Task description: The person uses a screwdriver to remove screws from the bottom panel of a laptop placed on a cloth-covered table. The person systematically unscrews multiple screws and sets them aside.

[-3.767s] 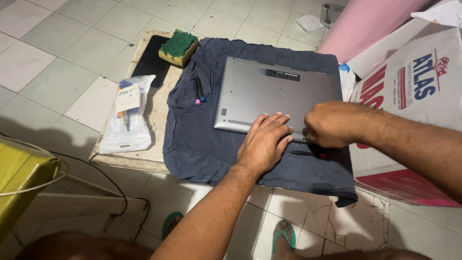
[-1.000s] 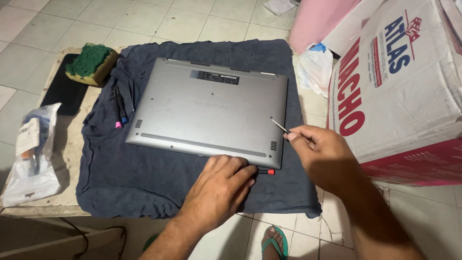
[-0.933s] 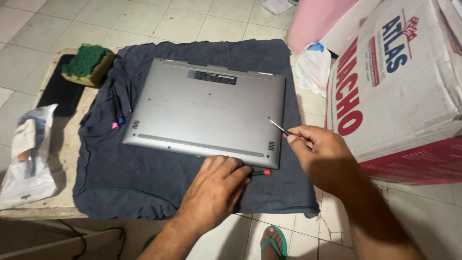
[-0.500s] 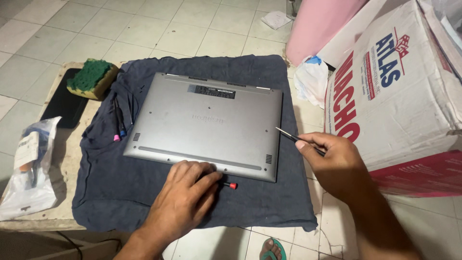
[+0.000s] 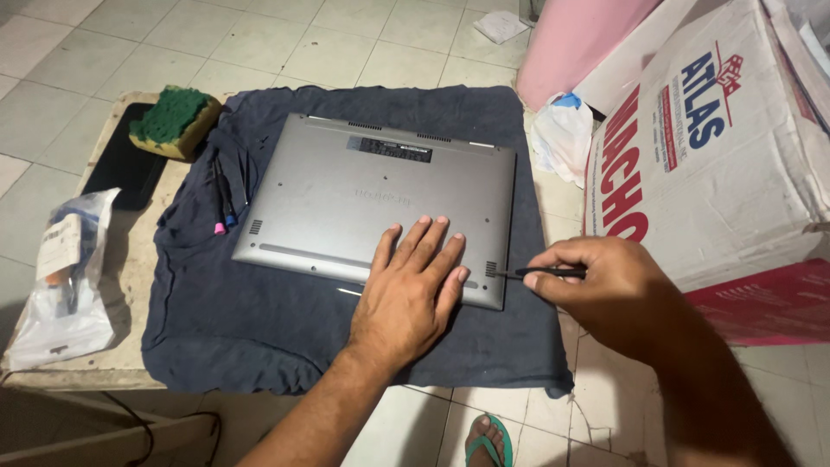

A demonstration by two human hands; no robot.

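1. Screwdriver (image 5: 540, 272) pinched in right hand (image 5: 605, 290), tip at laptop (image 5: 380, 203) corner.
2. Left hand (image 5: 406, 294) spread flat beside, pressing laptop onto cloth (image 5: 259, 337).
3. Likely slips off the screw, scratching the casing, if tilted.

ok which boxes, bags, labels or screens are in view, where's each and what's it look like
Cardboard box: far right, large, white with red and blue lettering, red base.
Clear plastic bag: left table edge, crumpled, packets inside.
White plastic bag: beside the box, knotted.
Label strip: dark rectangle on the grey laptop's underside.
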